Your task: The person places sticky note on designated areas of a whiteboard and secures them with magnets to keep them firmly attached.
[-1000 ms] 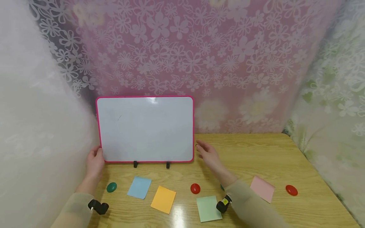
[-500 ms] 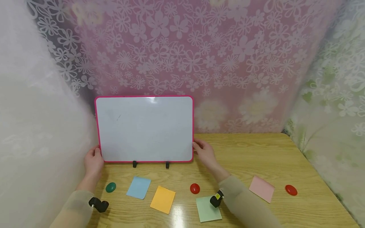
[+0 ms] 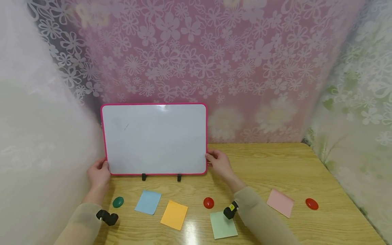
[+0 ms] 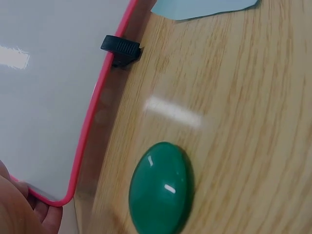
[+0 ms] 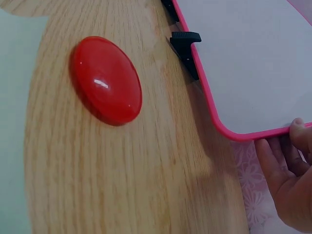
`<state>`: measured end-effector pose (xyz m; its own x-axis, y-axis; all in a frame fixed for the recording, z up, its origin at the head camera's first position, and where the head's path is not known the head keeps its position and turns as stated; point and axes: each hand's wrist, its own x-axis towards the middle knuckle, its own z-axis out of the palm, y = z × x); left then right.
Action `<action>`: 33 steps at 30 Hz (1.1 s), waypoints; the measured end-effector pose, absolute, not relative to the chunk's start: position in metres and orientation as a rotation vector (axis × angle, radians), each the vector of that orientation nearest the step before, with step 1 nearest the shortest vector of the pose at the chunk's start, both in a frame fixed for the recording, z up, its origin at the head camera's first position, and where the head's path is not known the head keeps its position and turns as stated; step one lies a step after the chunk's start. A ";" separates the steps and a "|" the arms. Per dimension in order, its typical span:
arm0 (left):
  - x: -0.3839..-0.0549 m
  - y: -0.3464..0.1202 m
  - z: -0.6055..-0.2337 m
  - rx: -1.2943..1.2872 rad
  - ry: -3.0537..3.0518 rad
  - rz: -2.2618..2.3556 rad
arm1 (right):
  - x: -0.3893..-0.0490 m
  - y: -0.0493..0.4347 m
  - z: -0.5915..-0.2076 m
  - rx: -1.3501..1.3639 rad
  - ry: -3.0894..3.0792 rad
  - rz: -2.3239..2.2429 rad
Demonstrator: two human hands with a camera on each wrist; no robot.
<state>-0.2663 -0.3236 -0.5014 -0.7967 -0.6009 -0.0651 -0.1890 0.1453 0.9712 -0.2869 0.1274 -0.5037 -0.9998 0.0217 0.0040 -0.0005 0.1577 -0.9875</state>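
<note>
A whiteboard (image 3: 156, 139) with a pink frame stands upright, leaning back, at the rear left of the table. Two black stand feet (image 3: 179, 177) hook under its lower edge. My left hand (image 3: 99, 173) grips the board's left edge near the bottom corner, thumb at the front. On the opposite edge, my right hand (image 3: 221, 165) pinches the frame low down; the right wrist view shows its thumb on the front and the fingers (image 5: 275, 165) behind. A green oval magnet (image 4: 161, 190) lies near the left hand, and a red oval magnet (image 5: 108, 80) near the right.
Sticky notes lie in front of the board: blue (image 3: 148, 202), orange (image 3: 174, 215) and green (image 3: 223, 226). Farther right are a pink note (image 3: 280, 203) and another red magnet (image 3: 312, 203). A flowered curtain (image 3: 190, 51) hangs behind; a pale wall (image 3: 46, 136) rises at left.
My right hand has moved left from beside the board and taken hold of its right edge. The left hand keeps its grip, and the board has shifted very slightly left in view.
</note>
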 end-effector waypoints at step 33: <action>-0.245 -0.300 -0.502 0.697 -2.184 -1.680 | -0.282 0.162 -0.499 -0.038 -2.441 1.945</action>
